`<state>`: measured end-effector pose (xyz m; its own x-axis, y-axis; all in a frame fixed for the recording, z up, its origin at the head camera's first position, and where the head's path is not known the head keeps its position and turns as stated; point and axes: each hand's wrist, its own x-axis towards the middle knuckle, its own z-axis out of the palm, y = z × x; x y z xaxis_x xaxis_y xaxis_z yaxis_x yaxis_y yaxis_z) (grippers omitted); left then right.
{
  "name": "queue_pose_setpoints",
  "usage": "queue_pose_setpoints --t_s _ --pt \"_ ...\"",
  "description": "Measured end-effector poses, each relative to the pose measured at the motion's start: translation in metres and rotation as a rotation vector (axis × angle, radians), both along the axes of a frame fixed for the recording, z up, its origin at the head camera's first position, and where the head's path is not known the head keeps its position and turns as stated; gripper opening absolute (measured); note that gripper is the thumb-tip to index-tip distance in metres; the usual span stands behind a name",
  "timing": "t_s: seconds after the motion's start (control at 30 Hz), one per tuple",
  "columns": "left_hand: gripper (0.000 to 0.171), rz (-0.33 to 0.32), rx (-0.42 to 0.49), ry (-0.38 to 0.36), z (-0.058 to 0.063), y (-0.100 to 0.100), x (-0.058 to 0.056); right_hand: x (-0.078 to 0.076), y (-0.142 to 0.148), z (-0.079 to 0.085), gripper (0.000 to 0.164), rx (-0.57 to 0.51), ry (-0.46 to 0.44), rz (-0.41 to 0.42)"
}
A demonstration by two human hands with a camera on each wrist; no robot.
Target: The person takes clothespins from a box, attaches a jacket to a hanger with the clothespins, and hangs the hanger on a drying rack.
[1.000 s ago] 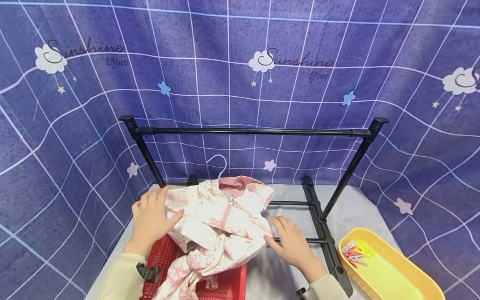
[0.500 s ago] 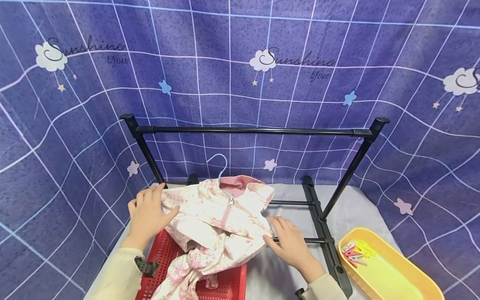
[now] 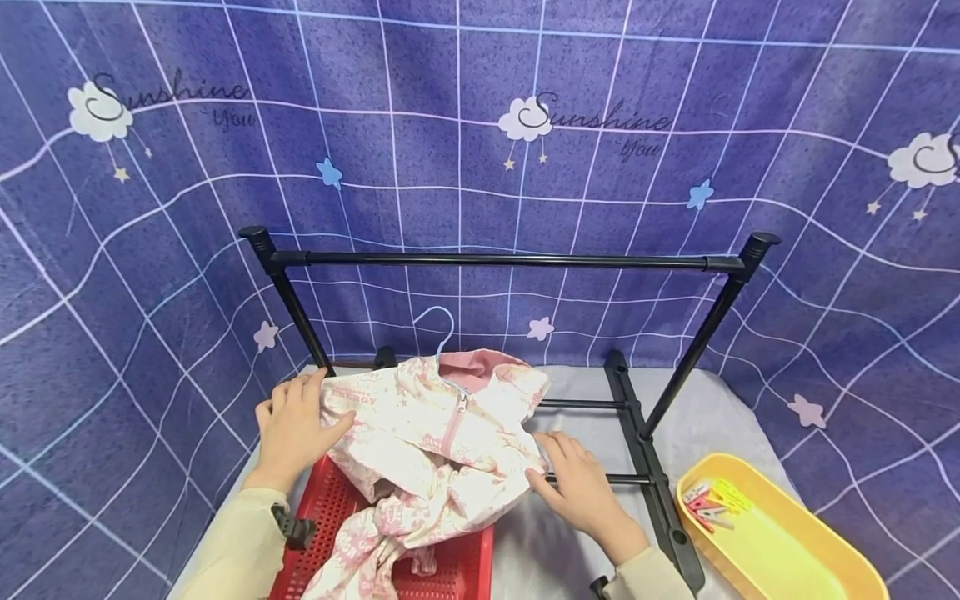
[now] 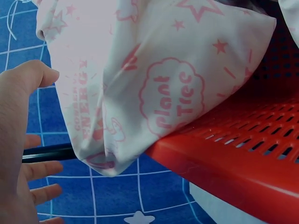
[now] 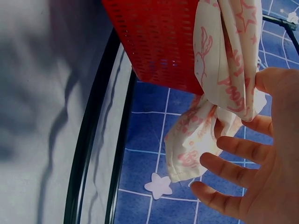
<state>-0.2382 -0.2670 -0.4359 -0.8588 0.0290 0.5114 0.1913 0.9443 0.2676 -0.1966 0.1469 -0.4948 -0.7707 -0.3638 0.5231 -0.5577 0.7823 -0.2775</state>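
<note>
A white jacket (image 3: 405,417) with pink print and a short zip lies over the red basket (image 3: 321,500). The light blue hook of a hanger (image 3: 442,321) rises from its neck; the rest of the hanger is mostly hidden inside. My left hand (image 3: 290,429) is spread beside the jacket's left sleeve, and in the left wrist view a gap shows between thumb (image 4: 46,74) and cloth. On the other side, my right hand (image 3: 581,483) is at the jacket's right edge. Its thumb and forefinger touch or nearly touch the cloth in the right wrist view, other fingers (image 5: 229,168) extended.
Behind the jacket stands a black rack with a horizontal bar (image 3: 495,260) and lower rails. At the right, a yellow tray (image 3: 795,542) holds several coloured clothes pegs (image 3: 712,504). A purple-blue patterned curtain (image 3: 600,83) encloses the back and sides.
My left hand has shifted slightly left, away from the middle of the jacket's left sleeve. The right hand and the jacket have hardly moved.
</note>
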Motion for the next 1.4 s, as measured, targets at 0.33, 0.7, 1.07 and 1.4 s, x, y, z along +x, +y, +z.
queue_pose_setpoints --t_s 0.33,0.7,1.07,1.4 --pt "0.082 0.012 -0.017 -0.059 -0.006 -0.004 -0.006 0.001 -0.001 -0.004 0.047 -0.01 0.01 0.006" --pt "0.083 0.013 -0.025 -0.111 -0.01 -0.005 -0.014 0.002 -0.001 -0.005 0.046 -0.014 0.056 0.01" --pt "0.085 0.037 -0.034 -0.178 -0.015 -0.009 -0.018 0.001 -0.002 -0.007 0.046 -0.024 0.072 0.027" --pt "0.082 0.038 -0.03 -0.198 -0.017 -0.011 -0.02 0.0 -0.002 -0.009 0.043 -0.034 0.085 0.036"
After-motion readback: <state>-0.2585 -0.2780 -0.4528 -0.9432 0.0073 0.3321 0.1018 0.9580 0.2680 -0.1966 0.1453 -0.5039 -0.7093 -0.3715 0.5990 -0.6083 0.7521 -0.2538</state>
